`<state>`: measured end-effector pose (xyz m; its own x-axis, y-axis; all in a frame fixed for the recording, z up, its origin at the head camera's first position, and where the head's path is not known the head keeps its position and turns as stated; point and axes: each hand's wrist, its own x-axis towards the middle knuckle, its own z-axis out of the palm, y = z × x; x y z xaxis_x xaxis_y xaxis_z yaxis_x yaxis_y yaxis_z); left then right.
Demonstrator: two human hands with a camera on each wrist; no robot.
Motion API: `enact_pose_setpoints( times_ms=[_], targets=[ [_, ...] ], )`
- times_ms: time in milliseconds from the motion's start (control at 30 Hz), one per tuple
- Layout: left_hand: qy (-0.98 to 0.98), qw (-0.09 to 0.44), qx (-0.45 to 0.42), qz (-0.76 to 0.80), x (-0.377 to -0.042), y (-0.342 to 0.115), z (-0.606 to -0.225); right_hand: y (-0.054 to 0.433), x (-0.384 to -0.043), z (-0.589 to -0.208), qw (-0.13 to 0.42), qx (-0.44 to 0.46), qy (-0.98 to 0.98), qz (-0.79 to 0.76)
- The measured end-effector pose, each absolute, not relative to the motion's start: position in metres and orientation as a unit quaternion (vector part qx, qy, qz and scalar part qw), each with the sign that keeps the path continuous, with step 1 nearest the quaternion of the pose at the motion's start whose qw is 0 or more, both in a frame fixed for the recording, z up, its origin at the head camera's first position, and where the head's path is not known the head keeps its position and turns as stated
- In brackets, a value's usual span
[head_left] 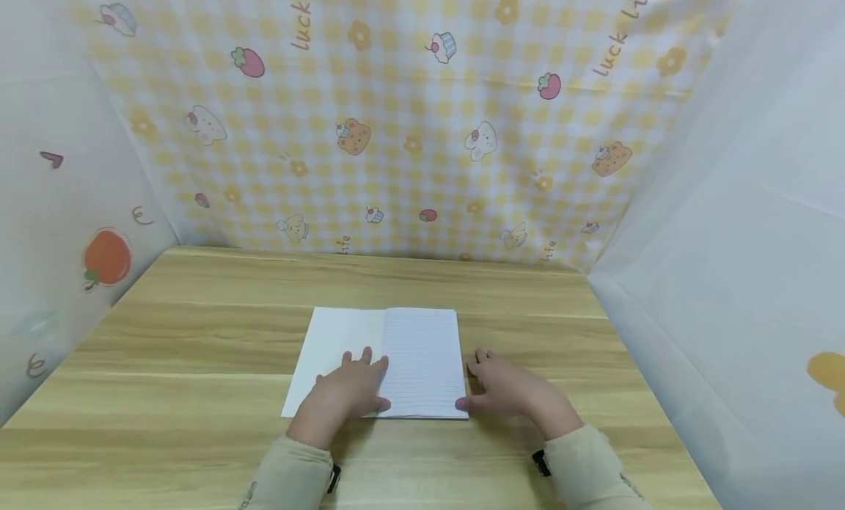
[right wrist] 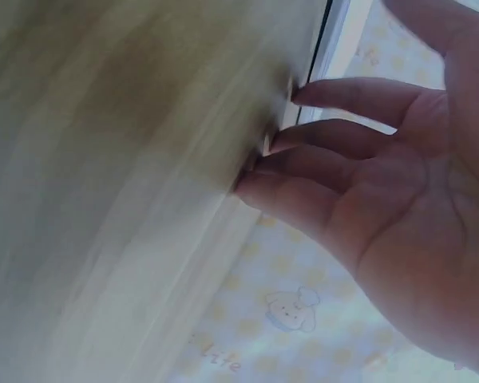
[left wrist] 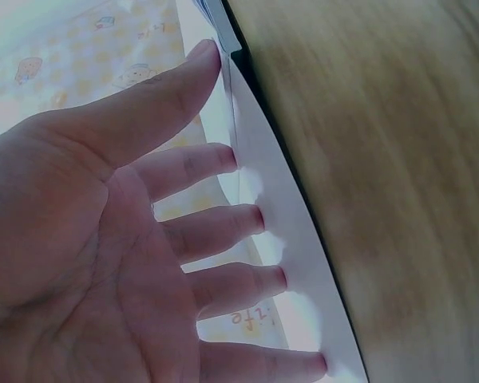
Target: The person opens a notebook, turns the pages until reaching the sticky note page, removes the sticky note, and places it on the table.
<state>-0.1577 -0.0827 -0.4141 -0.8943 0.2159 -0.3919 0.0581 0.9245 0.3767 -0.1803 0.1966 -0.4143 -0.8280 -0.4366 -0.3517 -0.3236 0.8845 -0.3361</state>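
Note:
An open notebook (head_left: 422, 359) lies flat on the wooden table, its right page lined and its left page (head_left: 333, 348) plain white. My left hand (head_left: 346, 389) rests on the left page by the fold, fingers spread and the thumb at the lower part of the fold. In the left wrist view, that hand's fingertips (left wrist: 273, 279) touch the white page. To the right of the notebook is my right hand (head_left: 505, 387), its thumb at the lower right corner of the lined page. The right wrist view shows its loosely bent fingers (right wrist: 343, 96) touching the wood along the notebook's edge.
The wooden table (head_left: 198, 334) extends around the notebook on all sides. Behind it hangs a yellow checked cloth (head_left: 409, 172) with cartoon prints. Pale sheets (head_left: 719, 275) stand along the left and right sides. Both forearms wear light sleeves (head_left: 587, 466) with dark wrist straps.

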Motion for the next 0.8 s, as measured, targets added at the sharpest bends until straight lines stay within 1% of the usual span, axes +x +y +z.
enact_pose_setpoints(
  times_ms=[133, 433, 800],
  targets=[
    [0.957, 0.217, 0.078, 0.178, -0.158, -0.082, -0.413, 0.195, -0.182, -0.415, 0.211, -0.195, 0.948, -0.138],
    [0.954, 0.220, 0.078, 0.187, -0.158, -0.083, -0.414, 0.185, -0.187, -0.420, 0.175, -0.214, 0.952, -0.135],
    [0.955, 0.218, 0.068, 0.188, -0.153, -0.078, -0.412, 0.177, -0.186, -0.418, 0.173, -0.195, 0.956, -0.137]
  ],
)
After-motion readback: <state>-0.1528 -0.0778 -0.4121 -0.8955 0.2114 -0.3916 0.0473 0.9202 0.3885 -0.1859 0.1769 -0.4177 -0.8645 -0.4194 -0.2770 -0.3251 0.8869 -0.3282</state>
